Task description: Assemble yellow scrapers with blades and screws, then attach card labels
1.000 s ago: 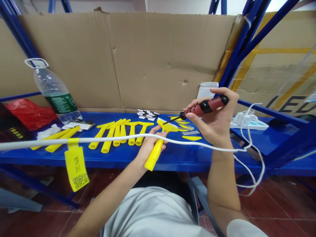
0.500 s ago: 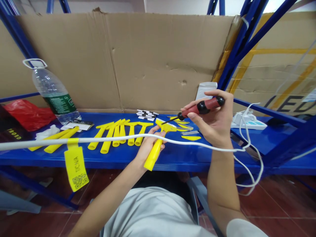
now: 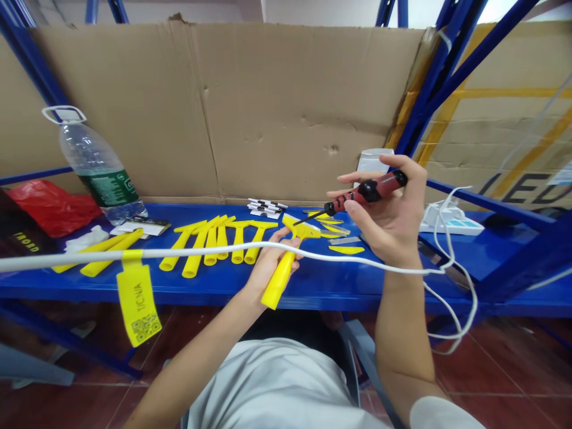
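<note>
My left hand (image 3: 267,262) is closed round a yellow plastic scraper (image 3: 279,281), its handle slanting toward me and its wide head pointing away. In my right hand (image 3: 398,223) is a red and black screwdriver (image 3: 370,191), held at the handle with the fingers partly spread. The shaft slopes down to the left, and its tip meets the scraper head; the screw itself is too small to make out. Behind the head lie loose yellow pieces (image 3: 346,249) and clear strips (image 3: 345,241). Several more yellow scrapers (image 3: 192,262) rest left of my left hand.
A white cable (image 3: 232,247) with a yellow tag (image 3: 139,304) runs across the view in front of the blue shelf (image 3: 179,292). A water bottle (image 3: 100,167) and red bag (image 3: 56,208) stand left. Black-and-white packets (image 3: 266,207) lie near the cardboard wall (image 3: 290,107).
The fingers of my right hand have loosened and spread on the screwdriver handle, which has turned a little. The scraper and my left hand have hardly moved.
</note>
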Available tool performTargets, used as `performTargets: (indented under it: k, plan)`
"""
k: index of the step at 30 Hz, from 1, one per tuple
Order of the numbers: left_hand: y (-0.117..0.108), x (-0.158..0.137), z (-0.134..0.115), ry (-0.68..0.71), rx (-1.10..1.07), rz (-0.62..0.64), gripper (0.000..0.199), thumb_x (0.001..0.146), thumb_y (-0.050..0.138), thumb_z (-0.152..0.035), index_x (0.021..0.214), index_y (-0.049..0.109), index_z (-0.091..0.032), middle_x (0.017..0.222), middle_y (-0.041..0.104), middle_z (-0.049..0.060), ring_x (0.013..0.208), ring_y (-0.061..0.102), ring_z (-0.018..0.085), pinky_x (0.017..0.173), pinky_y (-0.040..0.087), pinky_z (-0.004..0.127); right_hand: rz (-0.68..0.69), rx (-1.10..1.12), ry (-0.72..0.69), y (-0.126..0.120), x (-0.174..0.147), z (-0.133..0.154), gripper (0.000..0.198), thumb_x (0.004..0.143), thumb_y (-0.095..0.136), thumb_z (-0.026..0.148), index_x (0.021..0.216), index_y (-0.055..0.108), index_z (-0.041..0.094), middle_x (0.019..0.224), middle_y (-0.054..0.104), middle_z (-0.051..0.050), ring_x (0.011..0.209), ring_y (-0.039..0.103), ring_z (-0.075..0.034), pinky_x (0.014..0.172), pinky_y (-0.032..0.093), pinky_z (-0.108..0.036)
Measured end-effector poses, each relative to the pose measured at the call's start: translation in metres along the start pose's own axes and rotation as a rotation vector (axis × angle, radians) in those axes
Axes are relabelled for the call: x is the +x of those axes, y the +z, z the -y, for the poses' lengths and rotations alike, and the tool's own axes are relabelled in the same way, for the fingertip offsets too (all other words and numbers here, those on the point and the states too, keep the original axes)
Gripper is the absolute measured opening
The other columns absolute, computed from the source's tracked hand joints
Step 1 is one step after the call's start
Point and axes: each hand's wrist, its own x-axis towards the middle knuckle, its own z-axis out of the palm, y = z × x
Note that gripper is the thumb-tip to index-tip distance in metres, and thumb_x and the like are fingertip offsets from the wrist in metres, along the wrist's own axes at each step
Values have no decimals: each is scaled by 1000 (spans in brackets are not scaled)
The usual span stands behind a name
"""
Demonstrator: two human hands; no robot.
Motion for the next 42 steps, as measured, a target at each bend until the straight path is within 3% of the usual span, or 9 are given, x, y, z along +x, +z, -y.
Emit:
performTargets:
  k: [5,7,11,13,18,20,27,35,42]
  plan:
    - [0,-1,0,-3,10,11,61,85,91,-12,138,61,-25,112,77,6,67,73,9,51,53,14,-52,-61,-49,-1,0,-6,68,89,98,40,145,59,38,101,81,0,82,83,-25,82,78,-46]
    - [0,-1,-1,-4,7,14,60,86,91,-12,137,61,-24,114,77,6,67,72,9,50,52,13,-34,-56,-37,-2,0,-4,67,91,96,36,145,57,38,109,82,-1,85,84,-24,84,77,-45]
    - [1,-1,-2,-5,-4,-7,60,85,89,-10,136,61,-24,111,76,6,65,71,9,49,50,13,67,33,11,-3,-1,3,66,97,89,35,151,52,42,137,80,-5,113,86,-30,100,76,-53]
    - [1,-1,-2,-3,-11,-4,59,85,89,-10,136,61,-23,111,76,6,65,70,8,49,50,13,78,43,25,-2,-2,5,67,97,89,37,152,51,43,139,80,-5,114,86,-31,101,76,-57]
    - [2,-3,-3,-15,-22,12,61,83,90,-10,135,62,-24,115,76,7,66,70,8,50,50,13,21,-28,-13,-1,-2,-1,71,89,99,40,146,57,42,106,84,0,90,87,-29,85,78,-51]
    - [3,-3,-4,-18,-16,8,61,83,90,-10,134,61,-24,115,76,7,65,70,8,50,50,13,2,-45,-15,-1,-1,-3,70,89,99,40,145,57,39,103,82,0,87,87,-27,84,78,-47]
    - [5,-3,-3,-12,-17,-3,58,87,87,-9,135,60,-23,113,76,8,65,70,8,50,50,13,86,55,31,-1,-2,1,74,92,93,30,151,50,40,141,79,-6,115,87,-30,104,75,-56]
    - [4,-4,-4,-15,-11,9,60,84,89,-10,135,60,-24,116,77,8,66,70,8,50,50,12,-9,-39,-37,2,0,-2,71,87,99,35,145,58,41,101,79,1,89,86,-28,83,78,-50]
    - [6,-3,-4,-6,-21,-15,58,84,89,-10,133,60,-23,109,75,6,65,70,8,50,49,12,63,29,65,0,-2,1,79,91,95,36,155,49,44,142,79,-7,119,85,-34,106,73,-60]
